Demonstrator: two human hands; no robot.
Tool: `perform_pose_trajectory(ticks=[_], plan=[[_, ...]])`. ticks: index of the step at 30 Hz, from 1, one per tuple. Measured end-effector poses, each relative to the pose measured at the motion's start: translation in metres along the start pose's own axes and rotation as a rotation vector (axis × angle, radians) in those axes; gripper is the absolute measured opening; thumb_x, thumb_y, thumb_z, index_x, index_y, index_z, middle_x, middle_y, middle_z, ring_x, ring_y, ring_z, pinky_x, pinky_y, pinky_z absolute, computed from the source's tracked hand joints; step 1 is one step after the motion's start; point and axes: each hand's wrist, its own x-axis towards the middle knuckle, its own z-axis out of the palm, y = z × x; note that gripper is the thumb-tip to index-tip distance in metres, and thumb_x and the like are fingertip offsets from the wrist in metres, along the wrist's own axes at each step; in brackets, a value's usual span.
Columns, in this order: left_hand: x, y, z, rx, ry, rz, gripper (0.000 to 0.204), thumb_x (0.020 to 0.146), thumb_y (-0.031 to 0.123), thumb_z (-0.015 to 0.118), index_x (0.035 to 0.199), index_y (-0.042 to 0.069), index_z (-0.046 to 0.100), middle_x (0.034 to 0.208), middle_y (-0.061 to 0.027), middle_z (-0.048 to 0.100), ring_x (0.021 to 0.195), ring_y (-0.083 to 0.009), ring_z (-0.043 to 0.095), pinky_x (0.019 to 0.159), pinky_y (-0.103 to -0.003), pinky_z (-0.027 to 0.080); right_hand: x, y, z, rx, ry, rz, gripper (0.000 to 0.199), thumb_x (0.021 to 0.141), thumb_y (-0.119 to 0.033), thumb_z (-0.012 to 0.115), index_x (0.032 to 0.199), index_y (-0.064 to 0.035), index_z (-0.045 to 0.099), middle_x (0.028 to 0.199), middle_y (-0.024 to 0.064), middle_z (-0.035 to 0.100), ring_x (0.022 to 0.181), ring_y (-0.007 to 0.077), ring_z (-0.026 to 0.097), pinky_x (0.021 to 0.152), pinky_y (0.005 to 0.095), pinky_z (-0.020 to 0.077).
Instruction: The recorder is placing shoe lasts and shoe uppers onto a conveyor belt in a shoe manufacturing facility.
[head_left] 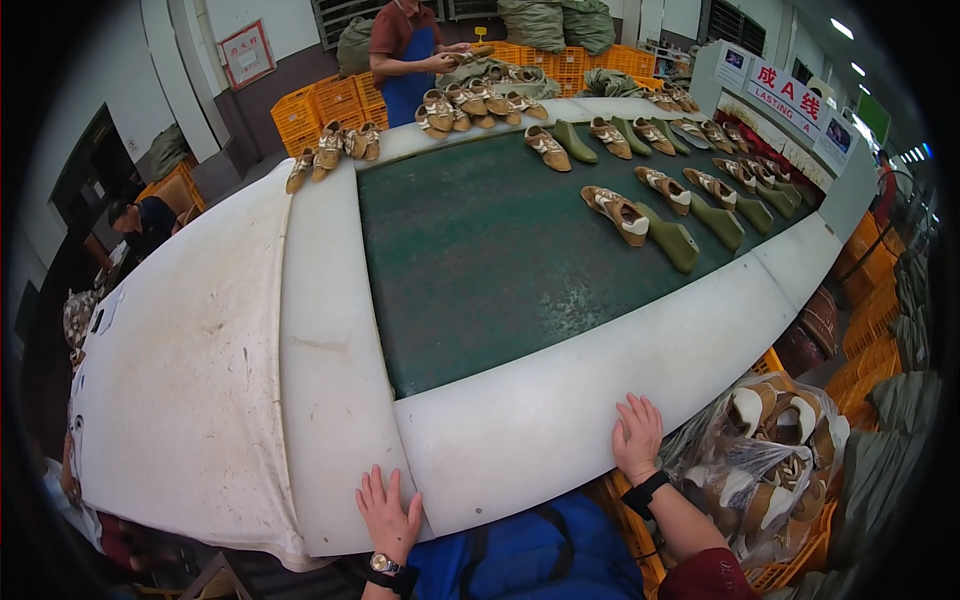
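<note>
My left hand (389, 515) lies flat on the white table edge (340, 440), fingers stretched, holding nothing. Further right, my right hand (637, 437) rests with spread fingers on the white front border (540, 430), also with nothing in it. Beyond both hands runs a dark green conveyor belt (470, 270). On its right part stand brown-and-white shoe uppers (617, 213) beside green shoe lasts (672, 240), in rows. The nearest pair is well away from my hands.
More shoes (465, 104) line the far border, where a person in a blue apron (405, 70) handles one. Orange crates (335, 103) stack behind. Bagged shoes (775, 450) fill a crate at my right. A white machine housing (835, 190) closes the belt's right end; a cloth-covered surface (190, 370) lies left.
</note>
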Motion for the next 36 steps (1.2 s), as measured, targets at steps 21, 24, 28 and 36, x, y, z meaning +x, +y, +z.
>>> perform_pose_trajectory(ticks=[21,24,28,36], plan=[[0.0007,-0.0025,-0.0009,-0.017,0.000,-0.006,0.055,0.081,0.029,0.065,0.129,0.007,0.051,0.144,-0.0212,0.035,0.132,-0.0428,0.032,0.108,-0.057,0.022,-0.0006,-0.0028,0.0032,-0.002,-0.003,-0.008,0.031,0.078,-0.012,0.058,0.107,-0.0070,0.065,0.128,0.0112,0.055,0.123,0.0364,0.044,0.106,0.0498,0.0297],[0.0016,-0.0036,0.0011,-0.011,0.009,-0.001,0.055,0.081,0.032,0.066,0.129,0.008,0.052,0.143,-0.0220,0.037,0.131,-0.0432,0.033,0.107,-0.058,0.023,-0.0009,-0.0013,0.0031,0.000,0.001,-0.013,0.031,0.078,-0.012,0.058,0.107,-0.0066,0.065,0.127,0.0117,0.056,0.122,0.0366,0.045,0.106,0.0497,0.0302],[0.0021,-0.0017,0.0003,-0.017,0.009,-0.003,0.054,0.082,0.031,0.065,0.129,0.008,0.052,0.143,-0.0213,0.037,0.132,-0.0419,0.033,0.107,-0.057,0.023,-0.0005,-0.0026,0.0004,-0.001,0.016,-0.041,0.030,0.078,-0.007,0.057,0.107,-0.0036,0.064,0.125,0.0152,0.057,0.119,0.0396,0.046,0.103,0.0489,0.0334],[0.0007,-0.0059,0.0014,-0.002,0.020,-0.007,0.054,0.082,0.033,0.065,0.128,0.009,0.053,0.142,-0.0216,0.038,0.131,-0.0423,0.034,0.107,-0.057,0.024,-0.0008,-0.0029,0.0061,-0.001,-0.006,-0.034,0.030,0.079,-0.008,0.056,0.107,-0.0042,0.064,0.126,0.0150,0.056,0.121,0.0386,0.045,0.105,0.0495,0.0313]])
